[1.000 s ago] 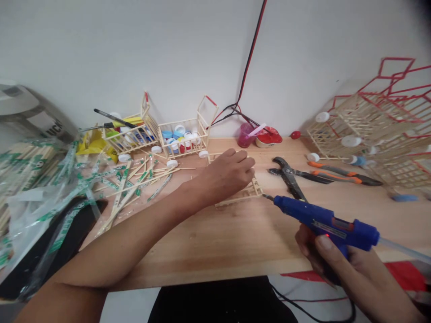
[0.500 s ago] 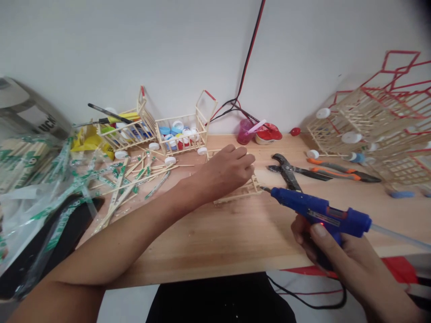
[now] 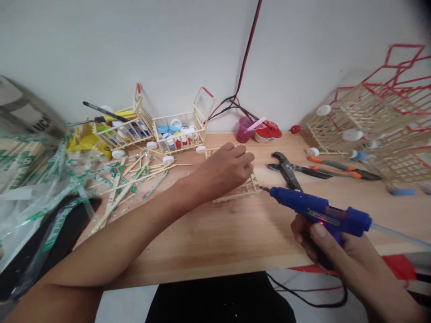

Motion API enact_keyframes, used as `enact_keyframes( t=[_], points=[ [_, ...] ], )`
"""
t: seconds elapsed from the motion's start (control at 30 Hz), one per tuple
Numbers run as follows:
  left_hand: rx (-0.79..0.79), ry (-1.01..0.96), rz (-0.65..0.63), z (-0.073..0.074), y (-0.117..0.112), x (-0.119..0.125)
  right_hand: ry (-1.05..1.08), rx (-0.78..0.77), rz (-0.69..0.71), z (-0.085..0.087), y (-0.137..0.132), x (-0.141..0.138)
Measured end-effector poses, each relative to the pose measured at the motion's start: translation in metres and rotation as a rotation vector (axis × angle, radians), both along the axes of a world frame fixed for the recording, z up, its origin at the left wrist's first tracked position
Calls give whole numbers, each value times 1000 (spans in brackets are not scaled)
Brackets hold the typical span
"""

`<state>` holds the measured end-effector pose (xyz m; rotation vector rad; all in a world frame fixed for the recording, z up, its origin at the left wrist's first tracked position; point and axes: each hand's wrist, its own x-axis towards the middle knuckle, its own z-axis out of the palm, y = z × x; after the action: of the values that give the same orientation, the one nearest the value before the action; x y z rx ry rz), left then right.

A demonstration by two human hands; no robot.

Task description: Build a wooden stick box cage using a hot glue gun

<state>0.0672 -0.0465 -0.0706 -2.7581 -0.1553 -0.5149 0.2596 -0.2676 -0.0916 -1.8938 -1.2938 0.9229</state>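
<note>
My left hand (image 3: 227, 172) reaches over a small frame of thin wooden sticks (image 3: 235, 194) lying on the table, and hides its middle. Its fingers are curled down onto the frame; the fingertips cannot be seen. A blue glue gun (image 3: 316, 208) is in my right hand (image 3: 340, 255), with the fingers wrapped around the handle. The gun's metal nozzle (image 3: 265, 189) points left, at the right end of the frame, touching it or very close. A small red light glows on the gun, and a clear glue stick (image 3: 399, 234) sticks out of its back.
Two stick carts hold bottle caps (image 3: 175, 130) and paint tools at the back left. Loose sticks and wrappers (image 3: 124, 184) lie left. Slip-joint pliers (image 3: 286, 170), orange-handled pliers (image 3: 343, 168) and a red paint dish (image 3: 268, 133) lie beyond the gun. Stacked carts (image 3: 367, 107) stand right.
The view has shifted very slightly. Both hands, the stick frame and the glue gun keep nearly the same positions relative to each other.
</note>
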Motion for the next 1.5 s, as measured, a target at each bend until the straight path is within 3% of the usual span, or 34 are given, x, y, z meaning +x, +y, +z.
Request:
enact_keyframes(
  t=[0.87,1.2,1.33,1.5],
  points=[
    [65,-65,-40,-4,4,0,95,8,-15,-6,-8,7],
    [96,-84,-82,2,4,-4,96,78,-18,7,-3,-3],
    [-13,-117,-62,10,6,-10,116,79,-53,9,-3,-3],
    [-358,-223,-33,10,13,-14,160,146,-76,14,2,-8]
  ],
)
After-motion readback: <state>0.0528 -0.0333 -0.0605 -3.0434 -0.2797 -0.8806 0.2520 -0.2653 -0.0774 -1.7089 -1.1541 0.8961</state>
